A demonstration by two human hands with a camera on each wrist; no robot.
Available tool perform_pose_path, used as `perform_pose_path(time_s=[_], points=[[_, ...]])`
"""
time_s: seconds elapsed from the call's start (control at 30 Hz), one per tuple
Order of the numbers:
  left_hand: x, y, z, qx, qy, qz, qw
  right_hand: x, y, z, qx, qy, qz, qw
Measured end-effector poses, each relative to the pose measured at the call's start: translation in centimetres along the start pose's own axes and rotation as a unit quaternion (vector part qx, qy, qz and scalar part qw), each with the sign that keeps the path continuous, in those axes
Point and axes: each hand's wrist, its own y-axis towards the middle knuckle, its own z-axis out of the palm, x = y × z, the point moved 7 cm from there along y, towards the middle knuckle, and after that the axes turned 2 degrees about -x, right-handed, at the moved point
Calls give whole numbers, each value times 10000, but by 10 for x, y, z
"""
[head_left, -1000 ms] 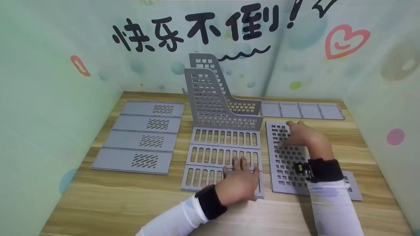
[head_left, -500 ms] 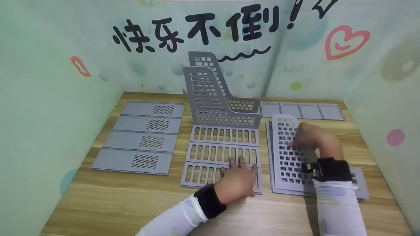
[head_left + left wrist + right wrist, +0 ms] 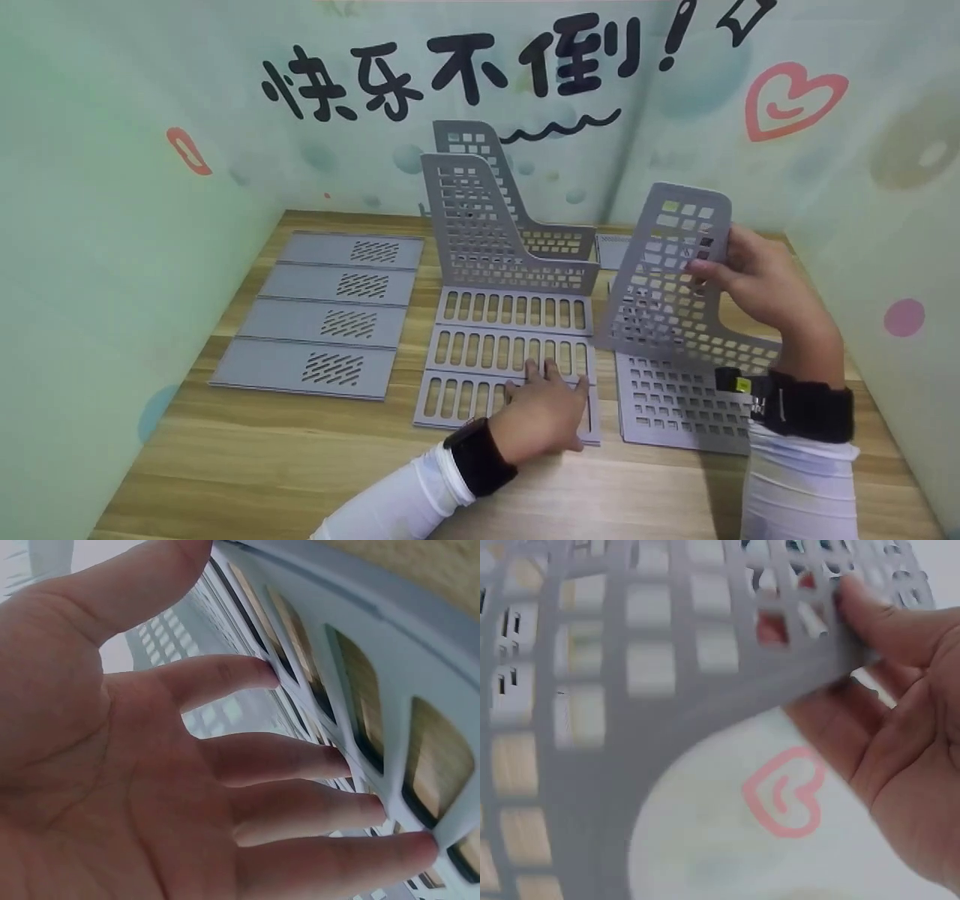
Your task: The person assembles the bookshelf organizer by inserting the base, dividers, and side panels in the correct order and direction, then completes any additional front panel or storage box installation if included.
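Pinching a grid-cut side panel (image 3: 673, 285), R hand (image 3: 776, 281) holds it tilted over the grid-panel stack (image 3: 690, 397) while L hand (image 3: 544, 412), fingers spread, touches the slotted sheet (image 3: 480, 375): looks like panel pickup, next move prob calls for squaring it up w/ the 2 upright panels (image 3: 495, 232).

Comes to one left hand (image 3: 541, 421), one right hand (image 3: 772, 281), two black wristbands (image 3: 481, 461), four flat panels with slanted slits (image 3: 311, 286), three flat panels with oblong slots (image 3: 505, 351), two upright L-shaped panels (image 3: 480, 232), one held L-shaped panel (image 3: 667, 277), one perforated stack (image 3: 682, 397) of unclear layer count, four large black characters (image 3: 470, 79)
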Motion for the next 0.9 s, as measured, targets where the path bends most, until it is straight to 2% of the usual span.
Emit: perform_pose_path(time_s=[0.13,0.33,0.43,0.7,0.9], points=[[0,0,0,-18,9,-20,10000,4,-1,0,-105,-48,-148,9998],[0,-1,-1,8,38,-14,10000,13,0,4,-246,-225,-571,9978],[-1,-1,-1,43,19,-15,10000,15,1,7,-260,-270,-629,9973],[1,1,1,52,61,-64,9999,26,3,19,-48,-35,-926,9957],[1,1,2,58,38,-41,10000,43,6,38,-160,157,-1362,9904]])
